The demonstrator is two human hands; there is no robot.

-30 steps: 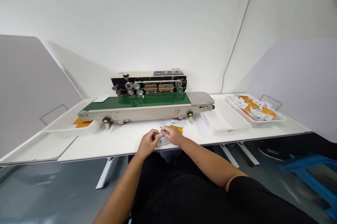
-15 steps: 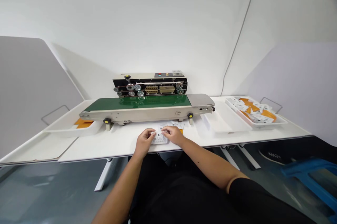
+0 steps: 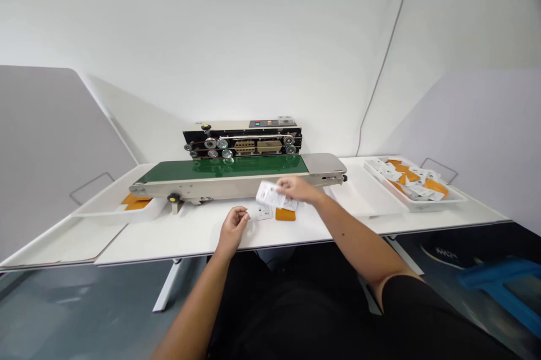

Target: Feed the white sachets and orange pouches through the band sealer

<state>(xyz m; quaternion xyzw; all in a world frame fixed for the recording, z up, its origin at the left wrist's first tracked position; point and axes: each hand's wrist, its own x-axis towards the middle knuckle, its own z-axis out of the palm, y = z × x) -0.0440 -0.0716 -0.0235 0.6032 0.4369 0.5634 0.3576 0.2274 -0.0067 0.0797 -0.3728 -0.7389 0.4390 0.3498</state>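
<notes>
Pinched in my right hand (image 3: pixel 295 188) is a white printed sachet (image 3: pixel 270 195), raised above the table in front of the conveyor and slightly blurred. My left hand (image 3: pixel 234 229) rests near the front of the table, loosely curled, with nothing visible in its fingers. Just right of it lies another white printed sachet (image 3: pixel 265 213), partly under the raised one. An orange sachet (image 3: pixel 285 214) lies flat on the table below my right hand, and a further white sachet (image 3: pixel 291 204) sits behind it, partly covered.
A sealing machine (image 3: pixel 243 143) with a green conveyor belt (image 3: pixel 224 167) stands behind the hands. To the left is a white tray (image 3: pixel 97 212) with orange sachets; on the right, a white tray (image 3: pixel 454 198) heaped with white and orange sachets. A blue stool (image 3: pixel 502 287) stands at lower right.
My right hand has lifted a white sachet up and to the right, away from my left hand. My left hand has let go and stays nearly in place. The orange sachet is now uncovered.
</notes>
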